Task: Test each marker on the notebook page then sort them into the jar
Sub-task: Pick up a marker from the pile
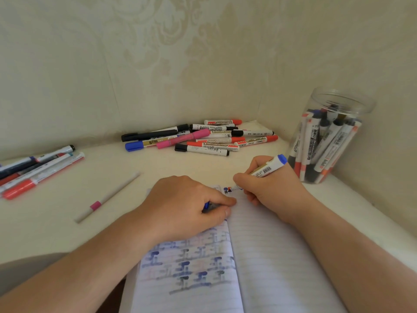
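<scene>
Head view, task item: I see a blue whiteboard marker (269, 166) right of frame centre, tip down at the top edge of the notebook page (266, 240).
Handling: I judge it light, rigid and smooth; best held mid-barrel near the tip.
Right hand (268, 184): fingers curled tight round the marker barrel, writing grip, blue end pointing up-right.
Left hand (187, 206): fingers curled, pressing the page near the spine; a blue cap (206, 205) seems pinched under them, partly hidden.
Jar (327, 136): clear, right of frame, upright, already holding many markers.
Untested pile (198, 137): upper centre, by the wall.
Other markers (36, 170): left edge.
Thin pen (108, 197): left of centre, lying alone.
</scene>
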A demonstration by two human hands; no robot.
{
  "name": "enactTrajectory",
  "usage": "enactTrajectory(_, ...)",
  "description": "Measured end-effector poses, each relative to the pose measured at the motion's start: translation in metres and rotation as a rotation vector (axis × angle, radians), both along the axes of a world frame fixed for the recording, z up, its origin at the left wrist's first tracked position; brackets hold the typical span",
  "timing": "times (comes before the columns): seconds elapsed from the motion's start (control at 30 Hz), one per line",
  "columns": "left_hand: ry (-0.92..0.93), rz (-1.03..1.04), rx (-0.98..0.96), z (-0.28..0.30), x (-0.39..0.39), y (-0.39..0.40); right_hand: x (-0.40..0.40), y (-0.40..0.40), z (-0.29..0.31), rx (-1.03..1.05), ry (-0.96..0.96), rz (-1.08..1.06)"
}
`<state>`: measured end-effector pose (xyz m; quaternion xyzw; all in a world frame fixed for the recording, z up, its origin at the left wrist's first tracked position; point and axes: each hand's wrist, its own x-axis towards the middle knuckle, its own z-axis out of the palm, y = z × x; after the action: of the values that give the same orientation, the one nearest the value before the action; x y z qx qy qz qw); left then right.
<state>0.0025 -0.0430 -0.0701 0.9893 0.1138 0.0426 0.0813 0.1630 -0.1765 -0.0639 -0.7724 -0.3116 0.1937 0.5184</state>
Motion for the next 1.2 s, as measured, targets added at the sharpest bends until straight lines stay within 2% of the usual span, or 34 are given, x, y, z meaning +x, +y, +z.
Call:
enactTrajectory(0.13,-0.006,-0.003,-0.008,0.000,0.000,-0.001,-0.001,0.001,-0.001,-0.045,-0.056,-0.009)
enactTrajectory(0.33,-0.019,0.006,-0.017,-0.001,-0.001,0.000,0.002,0.000,-0.002,0.024,0.022,-0.007)
enactTrajectory(0.47,-0.011,0.005,-0.010,0.000,-0.001,-0.002,-0.001,-0.001,-0.001,-0.025,-0.054,0.015)
enactTrajectory(0.67,-0.080,0.021,-0.042,-0.002,-0.001,0.001,0.003,0.000,-0.002,0.035,0.022,-0.010)
enactTrajectory(0.83,-0.015,0.032,-0.032,0.000,-0.002,-0.002,0.002,0.000,-0.003,-0.004,-0.008,0.018)
enactTrajectory(0.97,-0.079,0.053,-0.067,-0.003,-0.005,0.000,0.006,0.002,-0.001,0.099,0.130,-0.020)
enactTrajectory(1.03,-0.135,0.084,-0.188,-0.006,-0.009,0.005,0.011,0.001,0.000,0.203,0.239,0.007)
enactTrajectory(1.13,-0.284,0.160,-0.528,-0.008,-0.014,0.015,0.013,-0.005,0.004,0.322,0.344,0.178)
enactTrajectory(1.2,-0.347,0.179,-0.572,-0.010,-0.014,0.020,0.014,-0.008,0.006,0.330,0.378,0.262)
